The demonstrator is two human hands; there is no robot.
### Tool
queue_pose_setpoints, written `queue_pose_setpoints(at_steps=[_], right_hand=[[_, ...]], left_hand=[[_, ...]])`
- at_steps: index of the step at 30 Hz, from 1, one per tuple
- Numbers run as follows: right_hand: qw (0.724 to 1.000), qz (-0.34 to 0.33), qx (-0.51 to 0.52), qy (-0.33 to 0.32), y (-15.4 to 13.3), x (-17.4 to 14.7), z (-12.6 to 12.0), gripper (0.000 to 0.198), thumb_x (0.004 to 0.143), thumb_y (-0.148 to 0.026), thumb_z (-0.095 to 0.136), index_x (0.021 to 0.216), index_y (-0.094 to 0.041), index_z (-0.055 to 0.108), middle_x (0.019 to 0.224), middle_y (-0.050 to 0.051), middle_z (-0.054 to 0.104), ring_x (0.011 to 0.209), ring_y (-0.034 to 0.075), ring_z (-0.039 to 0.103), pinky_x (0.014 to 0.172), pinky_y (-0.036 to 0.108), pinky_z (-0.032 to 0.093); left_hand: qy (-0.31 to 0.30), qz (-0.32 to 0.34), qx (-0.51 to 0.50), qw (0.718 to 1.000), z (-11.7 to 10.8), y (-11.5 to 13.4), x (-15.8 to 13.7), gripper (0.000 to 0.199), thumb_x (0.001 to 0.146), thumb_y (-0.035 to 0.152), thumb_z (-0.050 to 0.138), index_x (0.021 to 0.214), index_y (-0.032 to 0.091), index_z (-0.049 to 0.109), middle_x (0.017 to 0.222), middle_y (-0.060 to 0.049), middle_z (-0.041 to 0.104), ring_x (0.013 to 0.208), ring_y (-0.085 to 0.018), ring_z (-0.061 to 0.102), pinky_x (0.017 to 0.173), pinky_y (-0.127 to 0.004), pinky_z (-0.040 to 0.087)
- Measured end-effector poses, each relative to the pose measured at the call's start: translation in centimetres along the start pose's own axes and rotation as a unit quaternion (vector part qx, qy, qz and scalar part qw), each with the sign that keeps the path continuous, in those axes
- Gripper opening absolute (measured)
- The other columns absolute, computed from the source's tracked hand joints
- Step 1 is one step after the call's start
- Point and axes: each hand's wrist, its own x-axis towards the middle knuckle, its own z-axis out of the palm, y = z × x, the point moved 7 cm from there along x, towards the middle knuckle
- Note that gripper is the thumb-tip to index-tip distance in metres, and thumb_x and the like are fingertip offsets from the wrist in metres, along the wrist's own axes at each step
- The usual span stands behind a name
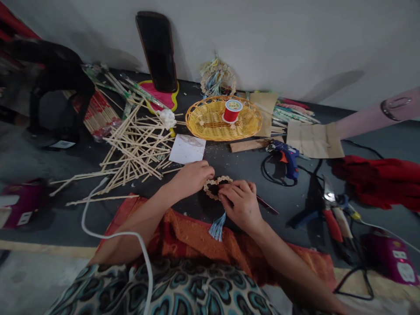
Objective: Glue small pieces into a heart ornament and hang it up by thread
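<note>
A small heart-shaped ornament (pixel 210 190) of pale wooden pieces lies low over the dark table, with a light blue tassel (pixel 217 227) hanging from its lower side. My left hand (pixel 196 176) pinches at its upper left, thumb and fingers pressed together near a bit of red. Curled over the right side of the heart is my right hand (pixel 242 202), its fingertips closed on the wooden edge. What sits between the fingertips is too small to make out. A thin dark stick (pixel 267 204) lies just right of my right hand.
Loose wooden sticks (pixel 131 148) pile up at left. Behind stand a yellow wicker basket (pixel 210 127) with a red thread spool (pixel 232 111), and a phone (pixel 157 50). At right lie a blue glue gun (pixel 288 159) and red-handled pruners (pixel 333 218). A white cable (pixel 113 235) crosses my left arm.
</note>
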Motion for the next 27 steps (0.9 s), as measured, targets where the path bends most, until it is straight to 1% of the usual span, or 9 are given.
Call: queue_pose_setpoints(at_steps=[3, 5, 10, 16, 20, 27], right_hand=[[1.0, 0.001, -0.003, 0.0, 0.04, -0.05, 0.05, 0.007, 0.09, -0.023, 0.062, 0.093, -0.025, 0.068, 0.11, 0.001, 0.072, 0.101, 0.021, 0.055, 0.087, 0.041, 0.032], [1.0, 0.002, -0.003, -0.002, 0.08, -0.07, 0.12, 0.007, 0.091, -0.024, 0.062, 0.093, -0.025, 0.068, 0.111, 0.001, 0.071, 0.102, 0.022, 0.054, 0.087, 0.041, 0.033], [1.0, 0.001, -0.001, -0.006, 0.11, -0.05, 0.14, 0.007, 0.091, -0.023, 0.061, 0.093, -0.025, 0.068, 0.108, 0.001, 0.072, 0.101, 0.022, 0.054, 0.088, 0.041, 0.032], [1.0, -0.005, 0.001, -0.003, -0.02, 0.11, -0.15, 0.009, 0.09, -0.02, 0.06, 0.091, -0.024, 0.068, 0.106, 0.001, 0.072, 0.1, 0.021, 0.054, 0.086, 0.041, 0.032], [1.0, -0.002, -0.001, -0.002, 0.09, 0.11, -0.26, 0.01, 0.09, -0.019, 0.06, 0.09, -0.025, 0.068, 0.107, 0.001, 0.072, 0.099, 0.022, 0.054, 0.086, 0.042, 0.032], [1.0, 0.0, 0.014, 0.005, 0.28, 0.13, -0.34, 0.007, 0.09, -0.022, 0.062, 0.092, -0.025, 0.068, 0.106, 0.001, 0.072, 0.098, 0.022, 0.055, 0.087, 0.041, 0.034]], left_hand=[[0.007, -0.002, 0.014, 1.0, -0.04, 0.02, -0.06, 0.017, 0.091, 0.013, 0.045, 0.089, 0.018, 0.061, 0.09, -0.004, 0.061, 0.086, -0.018, 0.059, 0.075, -0.029, 0.044], [0.008, 0.001, 0.022, 1.0, -0.02, 0.04, -0.09, 0.017, 0.09, 0.011, 0.044, 0.088, 0.018, 0.06, 0.089, -0.004, 0.06, 0.085, -0.018, 0.058, 0.074, -0.029, 0.044], [0.012, 0.002, 0.063, 0.998, -0.05, -0.13, -0.1, 0.017, 0.091, 0.011, 0.044, 0.09, 0.017, 0.059, 0.09, -0.005, 0.06, 0.086, -0.02, 0.059, 0.074, -0.031, 0.044], [0.005, -0.009, 0.076, 0.997, 0.08, -0.25, -0.06, 0.017, 0.09, 0.01, 0.045, 0.092, 0.017, 0.06, 0.092, -0.006, 0.061, 0.087, -0.02, 0.059, 0.075, -0.032, 0.044], [0.01, -0.013, 0.092, 0.996, -0.03, -0.19, -0.08, 0.016, 0.089, 0.008, 0.046, 0.093, 0.017, 0.059, 0.093, -0.006, 0.061, 0.089, -0.021, 0.059, 0.077, -0.032, 0.045], [0.006, -0.009, 0.118, 0.993, 0.02, -0.06, -0.06, 0.015, 0.093, 0.012, 0.044, 0.095, 0.016, 0.058, 0.094, -0.007, 0.061, 0.089, -0.022, 0.059, 0.076, -0.033, 0.045]])
